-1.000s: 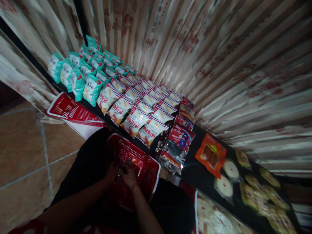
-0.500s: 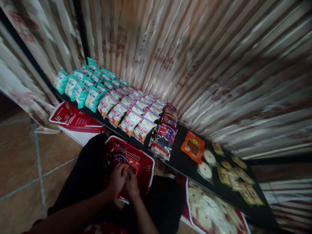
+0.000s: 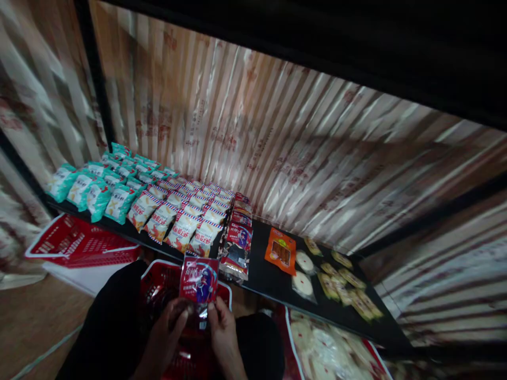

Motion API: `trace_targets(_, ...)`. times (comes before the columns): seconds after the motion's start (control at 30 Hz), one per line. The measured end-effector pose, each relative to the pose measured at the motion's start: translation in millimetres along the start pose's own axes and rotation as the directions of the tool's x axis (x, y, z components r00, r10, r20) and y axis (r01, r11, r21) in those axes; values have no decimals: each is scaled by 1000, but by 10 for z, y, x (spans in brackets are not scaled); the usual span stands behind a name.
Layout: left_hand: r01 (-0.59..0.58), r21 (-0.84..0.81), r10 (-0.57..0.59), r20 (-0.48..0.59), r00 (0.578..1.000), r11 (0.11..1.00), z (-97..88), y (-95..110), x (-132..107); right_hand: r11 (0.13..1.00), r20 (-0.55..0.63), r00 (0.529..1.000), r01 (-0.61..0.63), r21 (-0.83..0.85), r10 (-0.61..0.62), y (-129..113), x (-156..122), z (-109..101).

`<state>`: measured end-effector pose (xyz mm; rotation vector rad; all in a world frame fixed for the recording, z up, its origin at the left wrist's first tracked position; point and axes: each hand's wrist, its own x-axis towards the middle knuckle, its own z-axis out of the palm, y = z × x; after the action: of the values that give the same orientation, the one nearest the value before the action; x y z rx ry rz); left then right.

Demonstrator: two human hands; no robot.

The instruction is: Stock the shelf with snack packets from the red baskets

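Observation:
A dark red snack packet (image 3: 198, 279) with a purple picture is upright between my hands, above a red basket (image 3: 158, 272) with a white rim. My right hand (image 3: 222, 327) pinches the packet's lower right edge. At its lower left, my left hand (image 3: 168, 330) closes its fingers on it; part of that grip is in shadow. Just beyond, a row of matching dark red packets (image 3: 237, 240) stands on the black shelf (image 3: 259, 279). The basket's contents are mostly dark and hidden by my hands.
Left of that row stand white striped bags (image 3: 182, 229) and teal bags (image 3: 119, 203). Rightward lie an orange packet (image 3: 281, 250), round white packs (image 3: 303, 283) and yellow packs (image 3: 340, 285). Another red basket (image 3: 79, 243) and a filled basket (image 3: 290, 332) sit below the shelf.
My hands were down inside the basket; now they are raised with a dark red packet between them. The view has tilted up, showing a dark beam at the top.

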<state>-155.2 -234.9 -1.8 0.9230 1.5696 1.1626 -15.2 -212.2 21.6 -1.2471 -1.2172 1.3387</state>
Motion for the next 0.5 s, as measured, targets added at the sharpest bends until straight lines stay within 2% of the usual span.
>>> trace_targets(0.13,-82,-32,85,118,989,996,151,378,47,996,-41,999,-27,87,31,-329,50,-198)
trace_targets(0.27,-137,-105,159,235,959,985,439,666,188,994,-141,990,3,114,13,-520,261,-484)
trace_targets(0.4,-266,-68,274,212,938,962,852,914,392,992,-256,965,82,93,-55,-646,654,-799)
trace_targets(0.5,-406,2,399,169,901,914,1173,1094,584,991,-323,940,127,30,-110,-700,1030,-1036)
